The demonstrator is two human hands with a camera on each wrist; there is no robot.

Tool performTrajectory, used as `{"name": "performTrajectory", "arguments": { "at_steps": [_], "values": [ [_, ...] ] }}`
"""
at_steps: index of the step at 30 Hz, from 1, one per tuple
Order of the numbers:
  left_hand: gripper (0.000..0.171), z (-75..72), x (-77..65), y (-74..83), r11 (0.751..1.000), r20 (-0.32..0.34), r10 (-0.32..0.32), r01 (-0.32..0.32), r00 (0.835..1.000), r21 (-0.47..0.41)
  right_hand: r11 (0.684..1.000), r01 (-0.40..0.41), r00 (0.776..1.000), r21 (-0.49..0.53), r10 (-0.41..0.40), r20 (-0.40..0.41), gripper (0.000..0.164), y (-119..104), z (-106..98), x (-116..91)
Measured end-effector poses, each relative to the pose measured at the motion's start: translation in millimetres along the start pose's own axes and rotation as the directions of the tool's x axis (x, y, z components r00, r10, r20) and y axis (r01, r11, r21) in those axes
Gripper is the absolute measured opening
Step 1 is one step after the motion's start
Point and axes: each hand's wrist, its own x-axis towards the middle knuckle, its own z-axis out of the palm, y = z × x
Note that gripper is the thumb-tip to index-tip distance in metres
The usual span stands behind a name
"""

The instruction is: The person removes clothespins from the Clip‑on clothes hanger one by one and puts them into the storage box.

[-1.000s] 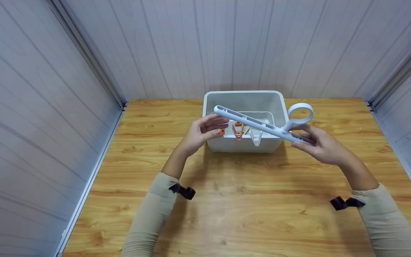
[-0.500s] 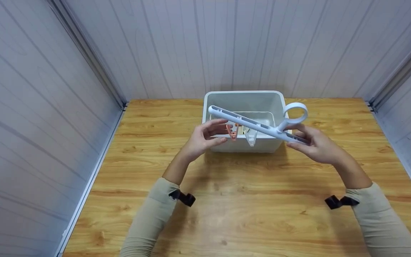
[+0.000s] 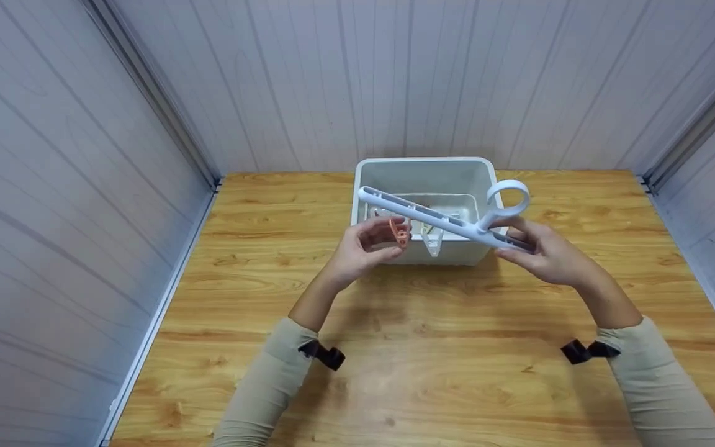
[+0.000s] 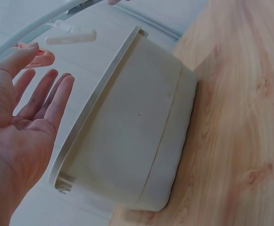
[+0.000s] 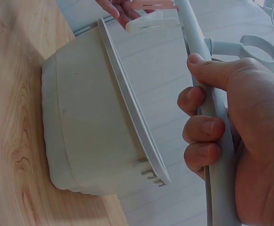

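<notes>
My right hand grips one end of a light-blue plastic clip hanger, a slotted bar with a ring on top, tilted over the bin. In the right wrist view its fingers wrap the bar. From the bar hang an orange clothespin and a clear clothespin. My left hand is at the orange clothespin, its fingers and thumb apart on either side. In the left wrist view the thumb overlaps that clothespin, and the other fingers are loosely extended. The clear clothespin hangs just beyond.
A whitish plastic bin stands on the wooden table behind the hands, against the back panel. Inside it sits a clear tray, partly hidden by the hanger. Panels flank the table left and right.
The hanger and my right hand have shifted left with both clothespins. My left hand has moved slightly right, so the orange clothespin now lies between its thumb and fingers.
</notes>
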Motion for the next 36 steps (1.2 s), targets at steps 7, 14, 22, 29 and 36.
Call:
{"name": "performTrajectory", "arguments": {
  "at_steps": [7,14,22,29,36],
  "values": [
    [0.046,5.6,1.1,0.2,1.0,-0.043,-0.02,0.02,0.999,-0.005,1.0,-0.005,1.0,-0.001,0.005,-0.006,0.036,-1,3,0],
    [0.037,6.9,0.8,1.4,0.999,-0.074,-0.021,0.019,0.997,-0.029,1.0,-0.001,1.0,-0.013,0.001,-0.003,0.036,0,3,0],
    [0.036,6.1,-0.5,5.0,1.0,-0.073,-0.003,0.002,0.997,-0.017,0.999,-0.028,0.999,0.025,0.028,0.02,0.035,1,3,-1],
    [0.036,3.7,0.5,11.0,1.0,-0.031,0.004,-0.004,0.999,0.012,0.999,-0.029,0.999,0.045,0.028,0.024,0.034,2,1,-3],
    [0.038,-1.6,-2.7,14.8,0.998,0.081,-0.049,0.053,0.995,-0.042,1.0,-0.026,0.999,0.01,0.026,0.029,0.035,3,-3,-6]
  ]
}}
